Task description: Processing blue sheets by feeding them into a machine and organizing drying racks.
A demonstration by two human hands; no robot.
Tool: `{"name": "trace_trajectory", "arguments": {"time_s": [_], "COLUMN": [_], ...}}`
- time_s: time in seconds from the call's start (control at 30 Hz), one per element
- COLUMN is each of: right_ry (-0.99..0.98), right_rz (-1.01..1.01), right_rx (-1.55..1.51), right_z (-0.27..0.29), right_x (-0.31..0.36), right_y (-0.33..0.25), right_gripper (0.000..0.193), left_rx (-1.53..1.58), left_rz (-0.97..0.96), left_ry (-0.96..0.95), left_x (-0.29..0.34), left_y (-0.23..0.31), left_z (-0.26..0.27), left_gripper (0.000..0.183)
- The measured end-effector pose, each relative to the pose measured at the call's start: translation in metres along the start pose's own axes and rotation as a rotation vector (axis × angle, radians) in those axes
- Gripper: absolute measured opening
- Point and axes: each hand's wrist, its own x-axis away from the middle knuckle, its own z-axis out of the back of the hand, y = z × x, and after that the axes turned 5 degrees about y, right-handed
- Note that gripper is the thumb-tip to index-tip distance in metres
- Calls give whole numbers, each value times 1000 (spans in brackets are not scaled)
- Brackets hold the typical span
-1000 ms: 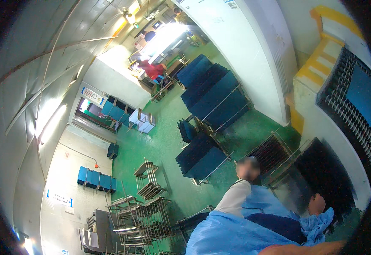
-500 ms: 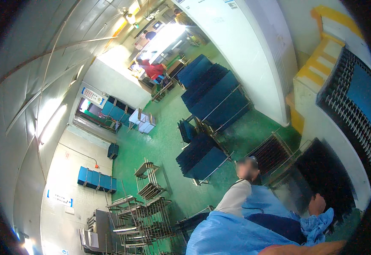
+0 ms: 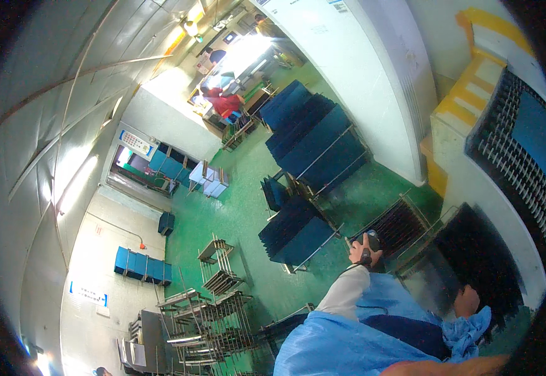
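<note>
Left hand (image 3: 357,252) — fingers curled around 1 dark object (image 3: 374,239), kind unclear, near the slotted rack (image 3: 399,227). Right hand (image 3: 467,302) — beside dark panels (image 3: 476,263), grip cannot be told. Newly in view: 1 head (image 3: 102,371), lower-left edge, well clear of both hands.

A factory workshop was indicated by its glossy green floor (image 3: 245,197), dark-blue panels (image 3: 339,135) closely racked upright, slatted metal stands (image 3: 221,281) and a roller-bearing machine (image 3: 504,153). At the far end (the brightest part), a person in red (image 3: 226,103) was beside a worktable (image 3: 243,59).
</note>
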Motion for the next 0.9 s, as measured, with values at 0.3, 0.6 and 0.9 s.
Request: {"name": "trace_trajectory", "arguments": {"time_s": [0.3, 0.6, 0.9], "right_ry": [-56, -30, -19], "right_rz": [-32, -16, -26], "right_rx": [55, 102, 68], "right_z": [16, 3, 5], "right_x": [1, -2, 0], "right_y": [-15, -5, -5], "right_gripper": [21, 23, 23], "left_rx": [-30, -58, -21], "left_rz": [-3, 11, 27], "left_ry": [85, 88, 52], "left_x": [2, -1, 3], "left_y": [3, 3, 1], "left_z": [-1, -4, -8], "left_gripper": [93, 94, 93]}}
